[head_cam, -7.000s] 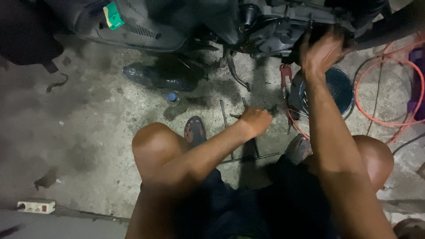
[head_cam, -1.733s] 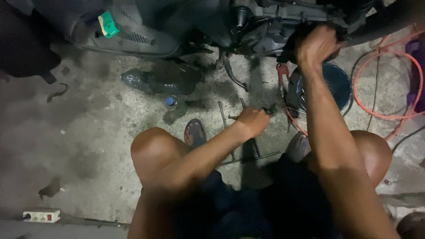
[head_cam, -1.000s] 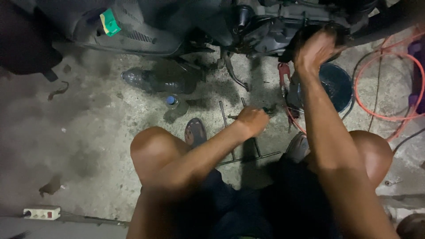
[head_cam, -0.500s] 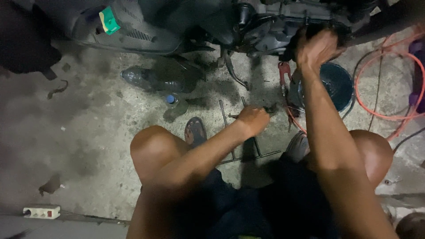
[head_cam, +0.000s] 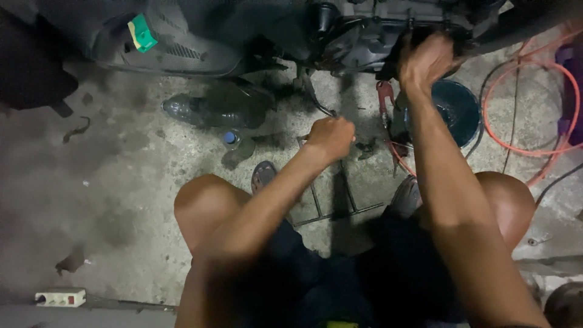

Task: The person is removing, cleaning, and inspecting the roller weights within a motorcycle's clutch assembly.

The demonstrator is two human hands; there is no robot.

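Two hands busy under the dark engine casing [head_cam: 364, 30]. My right hand [head_cam: 428, 58] is up against the casing, fingers curled tight on some part I can't make out. My left hand [head_cam: 330, 136] hangs lower, fist closed; a tool inside, cannot tell. Risk: the grip slips on oily metal, knuckles strike the casing. Right arm stretched forward, left bent over knee.

Plastic bottle [head_cam: 206, 110], white power strip [head_cam: 59, 297], orange hose [head_cam: 528, 103]

Left hand [head_cam: 330, 137] fisted low, right hand [head_cam: 427, 59] raised, curled
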